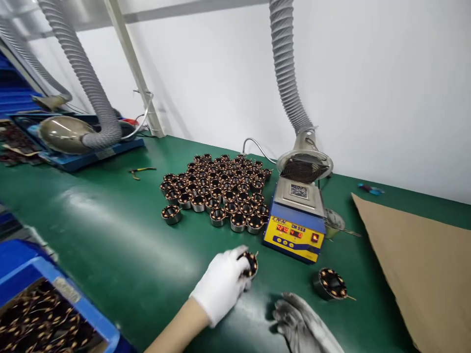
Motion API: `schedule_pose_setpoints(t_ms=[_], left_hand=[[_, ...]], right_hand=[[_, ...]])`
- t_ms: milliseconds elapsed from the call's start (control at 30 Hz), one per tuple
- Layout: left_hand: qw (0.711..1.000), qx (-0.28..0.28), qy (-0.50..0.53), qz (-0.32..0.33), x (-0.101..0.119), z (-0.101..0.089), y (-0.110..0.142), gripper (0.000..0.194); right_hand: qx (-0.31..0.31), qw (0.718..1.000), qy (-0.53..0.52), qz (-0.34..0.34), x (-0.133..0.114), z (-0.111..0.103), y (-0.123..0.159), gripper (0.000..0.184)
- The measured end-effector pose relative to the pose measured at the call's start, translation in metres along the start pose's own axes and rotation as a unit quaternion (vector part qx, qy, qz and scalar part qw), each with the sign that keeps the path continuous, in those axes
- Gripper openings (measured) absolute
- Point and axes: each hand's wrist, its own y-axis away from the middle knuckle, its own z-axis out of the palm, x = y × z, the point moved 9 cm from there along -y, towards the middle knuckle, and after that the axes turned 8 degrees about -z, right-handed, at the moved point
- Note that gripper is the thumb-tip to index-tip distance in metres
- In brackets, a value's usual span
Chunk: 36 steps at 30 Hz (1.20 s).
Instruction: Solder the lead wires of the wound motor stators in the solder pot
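Wound ring point(253, 264) open face up, short axis near upright, wire lead point(257, 253) jutting away from wearer; sits at fingertips of left hand point(223, 282), right of palm, fingers closed on rim, front-left of yellow-blue unit point(294, 236); right hand point(301, 321) loosely half-curled, nothing visible in it, near second ring point(331, 284)

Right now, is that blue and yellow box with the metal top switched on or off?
On: the blue and yellow box shows lit red digits, and its switch glows too.
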Motion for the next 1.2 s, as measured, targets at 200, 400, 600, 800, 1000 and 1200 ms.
schedule_pose_setpoints(t_ms=[200, 400, 600, 800, 1000, 1200], left_hand=[[0.998, 0.013, 0.060, 0.029, 0.019, 0.037, 0.055, 0.044], [0.929, -0.042, 0.359, 0.078, 0.037, 0.038, 0.058, 0.008], [0.658, -0.276, 0.697, -0.076, 0.045, 0.069, 0.081, 0.068], [0.666, -0.285, 0.688, -0.048, 0.043, 0.044, 0.068, 0.049], [0.874, -0.125, 0.469, 0.006, 0.022, 0.031, 0.045, 0.016], [0.923, -0.039, 0.370, 0.098, 0.037, 0.011, 0.058, 0.069]], right_hand=[[0.037, 0.975, 0.214, -0.039, -0.004, 0.004, -0.009, 0.044], [-0.017, 0.891, 0.416, -0.179, -0.037, 0.025, 0.008, 0.010], [-0.080, 0.867, 0.324, -0.370, -0.086, 0.058, 0.038, 0.006], [0.058, 0.968, 0.113, -0.217, -0.067, 0.016, 0.027, 0.023], [-0.081, 0.990, -0.041, 0.105, 0.048, 0.036, 0.034, 0.049], [-0.076, 0.981, -0.125, 0.124, 0.054, 0.039, 0.026, 0.034]])
